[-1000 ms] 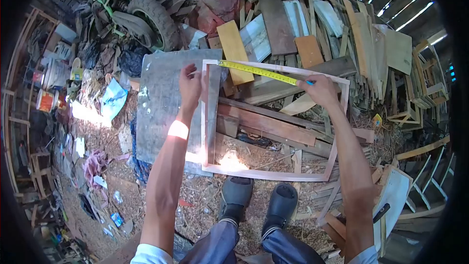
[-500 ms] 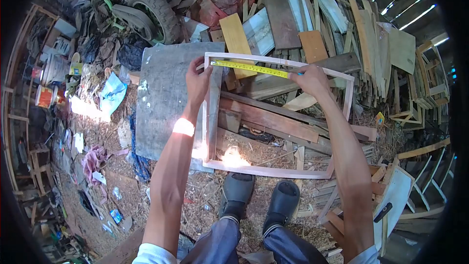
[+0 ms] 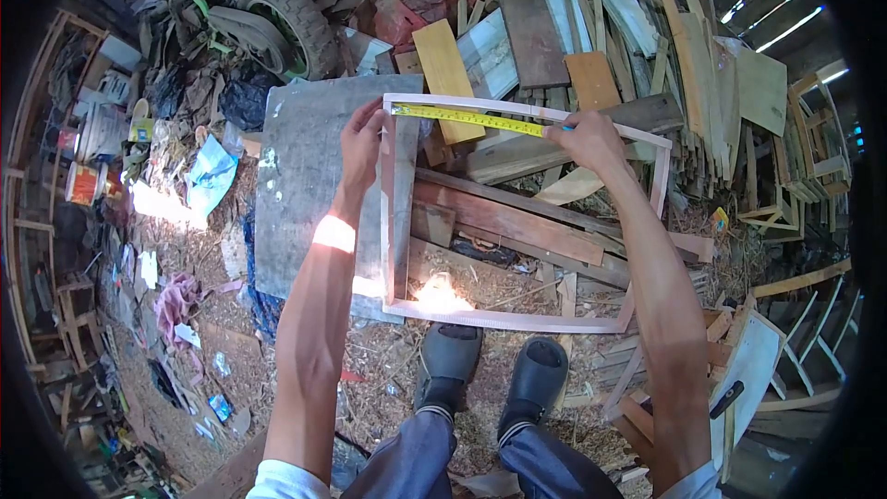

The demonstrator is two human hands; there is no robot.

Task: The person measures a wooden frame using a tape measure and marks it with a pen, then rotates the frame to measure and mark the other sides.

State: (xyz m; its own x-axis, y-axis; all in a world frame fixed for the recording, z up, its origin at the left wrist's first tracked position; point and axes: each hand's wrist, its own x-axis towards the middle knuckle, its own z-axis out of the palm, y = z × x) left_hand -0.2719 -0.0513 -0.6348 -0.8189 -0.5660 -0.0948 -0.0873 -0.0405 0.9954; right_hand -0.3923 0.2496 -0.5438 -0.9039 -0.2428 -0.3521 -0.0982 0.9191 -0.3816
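Observation:
A rectangular frame of pale wood strips [image 3: 517, 321] is held out in front of me. My left hand [image 3: 362, 150] is closed around its left strip near the upper left corner. Along the inside of the far strip runs the yellow blade of a tape measure [image 3: 471, 118], its end at that corner. My right hand [image 3: 591, 143] grips the tape measure against the far strip. A bit of blue shows between its fingers; the rest of the tape's body is hidden by the hand.
A grey board [image 3: 305, 185] lies under the frame's left side. Reddish planks [image 3: 508, 220] lie beneath the frame, with stacked boards [image 3: 531, 32] behind. A wheel [image 3: 291, 28] stands at the back left. My sandalled feet are at the near side, and a white panel [image 3: 748, 370] leans at right.
My left hand has shifted slightly left and down, from the tape's end at the corner to the outer side of the left strip. The frame has moved very slightly up and left.

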